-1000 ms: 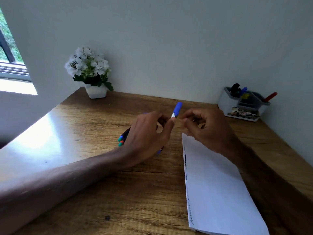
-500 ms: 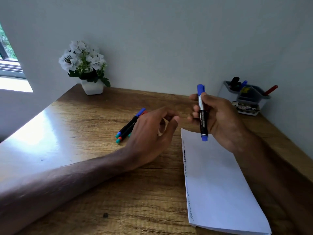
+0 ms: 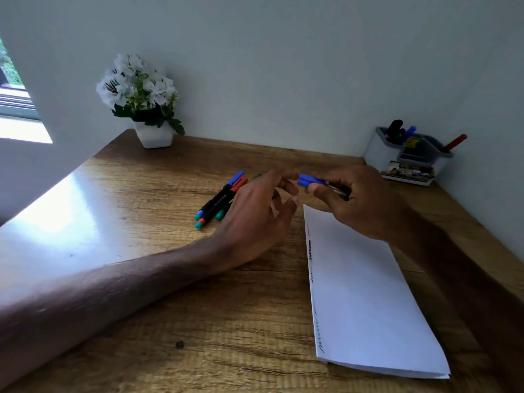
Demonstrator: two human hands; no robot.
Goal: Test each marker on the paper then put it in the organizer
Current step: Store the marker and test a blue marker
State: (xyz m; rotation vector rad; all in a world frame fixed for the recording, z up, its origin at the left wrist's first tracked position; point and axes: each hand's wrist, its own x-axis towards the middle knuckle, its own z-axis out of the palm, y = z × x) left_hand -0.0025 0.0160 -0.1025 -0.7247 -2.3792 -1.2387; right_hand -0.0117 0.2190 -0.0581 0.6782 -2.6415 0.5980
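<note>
The table (image 3: 141, 321) is seen to be wood with a marked grain, polished to a gloss left of the paper (image 3: 368, 293), where light is mirrored. The paper is shown white, smooth and matt. Smooth plastic is seen on the blue marker (image 3: 310, 180) and the loose markers (image 3: 218, 201) left of the paper. The organizer (image 3: 378, 154) beyond the paper is made of dull plastic
</note>
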